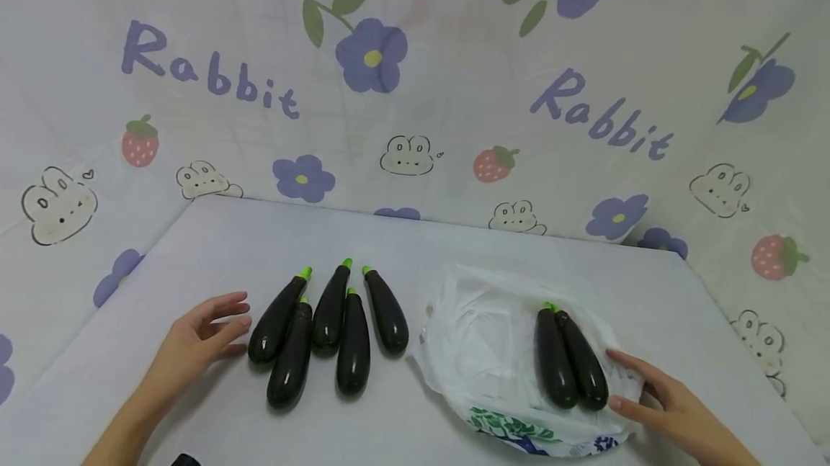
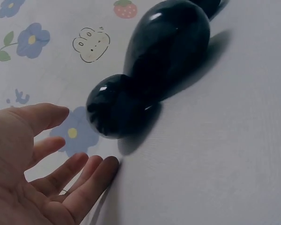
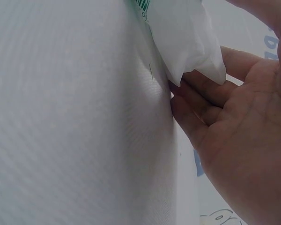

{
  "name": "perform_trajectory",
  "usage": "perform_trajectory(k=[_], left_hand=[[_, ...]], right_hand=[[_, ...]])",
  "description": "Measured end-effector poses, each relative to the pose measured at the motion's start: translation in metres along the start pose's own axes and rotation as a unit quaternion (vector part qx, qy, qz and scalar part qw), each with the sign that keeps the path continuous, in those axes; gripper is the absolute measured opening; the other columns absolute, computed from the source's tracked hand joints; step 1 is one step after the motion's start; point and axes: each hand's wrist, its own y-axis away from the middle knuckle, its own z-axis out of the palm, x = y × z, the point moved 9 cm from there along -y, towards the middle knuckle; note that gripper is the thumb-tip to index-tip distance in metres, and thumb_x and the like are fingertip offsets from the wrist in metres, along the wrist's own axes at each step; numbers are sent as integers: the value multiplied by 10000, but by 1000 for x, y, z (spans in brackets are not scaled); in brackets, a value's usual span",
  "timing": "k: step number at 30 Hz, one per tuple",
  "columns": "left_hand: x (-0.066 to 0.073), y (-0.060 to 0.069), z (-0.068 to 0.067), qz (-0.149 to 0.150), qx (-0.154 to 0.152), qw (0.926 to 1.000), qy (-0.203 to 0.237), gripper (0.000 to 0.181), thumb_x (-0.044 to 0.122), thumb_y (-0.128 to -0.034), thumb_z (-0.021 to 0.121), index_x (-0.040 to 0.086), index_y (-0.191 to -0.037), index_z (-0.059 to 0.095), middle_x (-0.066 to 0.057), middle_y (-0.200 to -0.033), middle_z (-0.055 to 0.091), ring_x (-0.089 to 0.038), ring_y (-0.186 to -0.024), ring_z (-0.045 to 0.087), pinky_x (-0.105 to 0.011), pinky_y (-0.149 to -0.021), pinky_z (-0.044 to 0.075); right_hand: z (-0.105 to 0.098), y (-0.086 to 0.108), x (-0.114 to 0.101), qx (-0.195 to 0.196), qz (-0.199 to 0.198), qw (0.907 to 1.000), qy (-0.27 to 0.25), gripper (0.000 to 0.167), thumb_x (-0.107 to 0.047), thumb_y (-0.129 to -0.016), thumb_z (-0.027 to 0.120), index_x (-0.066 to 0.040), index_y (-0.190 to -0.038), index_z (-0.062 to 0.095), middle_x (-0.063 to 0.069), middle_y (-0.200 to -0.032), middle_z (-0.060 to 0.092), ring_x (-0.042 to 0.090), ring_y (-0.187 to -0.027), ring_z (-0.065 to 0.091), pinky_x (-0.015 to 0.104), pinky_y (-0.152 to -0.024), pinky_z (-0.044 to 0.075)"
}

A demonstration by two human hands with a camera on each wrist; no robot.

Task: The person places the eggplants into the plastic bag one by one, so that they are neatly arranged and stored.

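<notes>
Several dark, glossy eggplants with green stem ends lie in a cluster on the white table. My left hand is just left of the cluster, fingers spread and slightly bent, holding nothing. In the left wrist view, a gap separates this hand from the nearest eggplant. A white plastic bag lies spread out to the right, with two eggplants side by side on it. At the bag's right edge rests my right hand, thumb and fingers apart. The right wrist view shows its fingers by the bag's edge.
The white tabletop extends back to a hanging cloth printed with rabbits, flowers and strawberries. Green and blue print marks the bag's near side. A small black object pokes in at the bottom edge, its kind unclear.
</notes>
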Motion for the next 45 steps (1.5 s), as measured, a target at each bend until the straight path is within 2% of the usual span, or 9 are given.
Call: perform_trajectory(k=[7, 15, 21, 25, 29, 34, 39, 41, 45], left_hand=[[-1, -2, 12, -26, -207, 9998, -17, 594, 256, -1040, 671, 35, -1548, 456, -282, -1476, 539, 39, -1049, 679, -296, -818, 622], [-2, 2, 10, -48, -263, 9983, -519, 659, 281, -1006, 722, 99, -1575, 445, -265, -1469, 561, 69, -1052, 669, -238, -823, 594], [0, 6, 11, -15, -353, 9970, -684, 706, 298, -988, 745, 139, -1597, 425, -253, -1468, 566, 55, -1082, 668, -234, -835, 584], [4, 6, 13, 94, -446, 9951, -873, 718, 315, -993, 737, 181, -1616, 406, -240, -1486, 559, 61, -1094, 662, -226, -842, 575], [8, 5, 15, 262, -524, 9915, -1160, 711, 308, -997, 732, 214, -1620, 403, -221, -1501, 559, 0, -1127, 676, -194, -857, 550], [13, 7, 18, 531, -616, 9879, -1323, 684, 254, -1011, 713, 224, -1620, 403, -236, -1507, 551, -82, -1154, 684, -186, -862, 549], [14, 7, 21, 593, -719, 9840, -1521, 555, 284, -1033, 678, 239, -1560, 507, -110, -1548, 543, -131, -1272, 628, -136, -937, 484], [14, 8, 22, 539, -775, 9824, -1611, 508, 313, -1040, 663, 243, -1530, 548, -68, -1545, 548, -115, -1329, 574, -116, -961, 446], [12, 9, 24, 439, -878, 9821, -1606, 480, 342, -1046, 649, 245, -1510, 574, -51, -1528, 566, 51, -1326, 493, -106, -971, 425]], right_hand=[[-3, 4, -7, 158, -226, 9995, -126, 830, -387, -1017, 672, -34, -1644, 257, 338, -1678, 157, 614, -1499, 182, 761, -1139, 240], [3, 2, -13, 71, -125, 9993, -359, 859, -403, -1005, 683, -60, -1655, 238, 309, -1699, 124, 605, -1516, 141, 765, -1153, 201], [4, 3, -17, 253, -479, 9984, -144, 809, -372, -994, 704, -48, -1627, 317, 297, -1679, 228, 585, -1509, 214, 679, -1159, 309], [1, 4, -18, 440, -686, 9966, -75, 776, -344, -986, 719, -39, -1604, 363, 290, -1662, 284, 568, -1506, 247, 660, -1149, 332], [3, 5, -16, 388, -641, 9966, -332, 792, -332, -982, 724, -34, -1611, 344, 313, -1667, 241, 595, -1508, 200, 747, -1148, 247], [3, 6, -14, 367, -612, 9966, -403, 794, -326, -984, 721, -36, -1615, 336, 315, -1672, 225, 602, -1512, 177, 760, -1149, 227], [3, 9, -13, 377, -598, 9968, -376, 792, -327, -984, 722, -39, -1614, 339, 309, -1672, 233, 596, -1516, 176, 754, -1148, 232], [2, 10, -13, 386, -599, 9968, -368, 792, -325, -982, 726, -38, -1612, 342, 308, -1672, 235, 594, -1518, 173, 750, -1150, 231], [3, 12, -12, 384, -573, 9969, -381, 794, -325, -981, 725, -41, -1614, 340, 314, -1671, 228, 600, -1517, 162, 752, -1155, 223]])
